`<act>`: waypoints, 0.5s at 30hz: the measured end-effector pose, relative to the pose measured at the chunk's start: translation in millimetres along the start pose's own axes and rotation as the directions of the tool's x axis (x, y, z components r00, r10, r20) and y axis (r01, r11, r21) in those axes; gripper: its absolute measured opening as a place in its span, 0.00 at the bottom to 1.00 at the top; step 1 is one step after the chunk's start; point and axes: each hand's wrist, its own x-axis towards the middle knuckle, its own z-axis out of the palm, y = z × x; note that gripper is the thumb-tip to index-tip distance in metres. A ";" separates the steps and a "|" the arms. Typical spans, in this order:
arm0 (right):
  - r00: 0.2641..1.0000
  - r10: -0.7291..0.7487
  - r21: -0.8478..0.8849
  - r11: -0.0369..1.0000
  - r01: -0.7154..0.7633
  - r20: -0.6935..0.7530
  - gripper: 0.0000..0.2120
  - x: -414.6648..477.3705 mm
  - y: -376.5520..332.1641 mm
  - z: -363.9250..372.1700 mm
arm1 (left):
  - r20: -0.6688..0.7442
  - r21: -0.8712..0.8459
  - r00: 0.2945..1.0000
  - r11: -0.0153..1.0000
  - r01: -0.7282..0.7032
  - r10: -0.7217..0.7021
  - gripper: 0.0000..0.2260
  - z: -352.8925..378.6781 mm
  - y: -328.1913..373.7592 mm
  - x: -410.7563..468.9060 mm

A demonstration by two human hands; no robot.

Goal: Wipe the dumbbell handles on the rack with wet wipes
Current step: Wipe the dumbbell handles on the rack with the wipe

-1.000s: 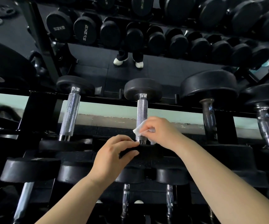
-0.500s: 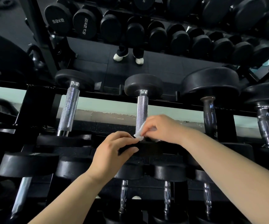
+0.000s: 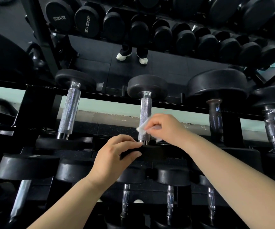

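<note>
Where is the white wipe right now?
In the head view, the wipe is pinched in the right hand, low on the middle handle, just above the left hand.

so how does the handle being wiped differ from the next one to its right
The wiped handle is bright silver and straight; the right handle is dark and bulges mid-length. The wiped handle has the right hand holding a wipe on it; the right handle is untouched. Both carry black heads.

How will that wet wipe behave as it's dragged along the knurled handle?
Probably floppy: the wet wipe sits bunched in the right hand. The knurled handle likely drags and snags it. It looks thin, so it may tear.
</note>
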 end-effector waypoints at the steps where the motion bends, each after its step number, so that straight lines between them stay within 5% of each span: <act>1: 0.997 -0.009 -0.053 0.999 0.012 0.073 0.07 -2.6 0.7 2.1 | 0.000 -0.002 1.000 1.000 -0.001 0.001 0.15 -0.1 -0.4 0.0; 4: 0.986 -0.013 -0.163 0.986 0.040 0.167 0.08 -6.0 2.2 6.1 | 0.001 0.000 1.000 1.000 -0.005 0.005 0.17 1.1 -0.8 -0.6; 8: 0.989 -0.040 -0.060 0.998 0.031 -0.145 0.08 17.6 -3.6 2.2 | -0.006 -0.014 1.000 1.000 0.008 -0.008 0.17 1.6 -2.8 -2.1; 11: 0.906 -0.034 -0.072 0.997 0.004 -0.421 0.09 43.7 -1.7 0.3 | 0.019 0.010 1.000 1.000 0.006 -0.006 0.18 0.6 -2.9 -0.6; 15: 0.848 0.019 -0.018 0.999 -0.034 -0.530 0.10 46.9 -2.6 11.0 | 0.028 0.017 1.000 1.000 -0.001 0.001 0.18 -0.4 -2.9 0.1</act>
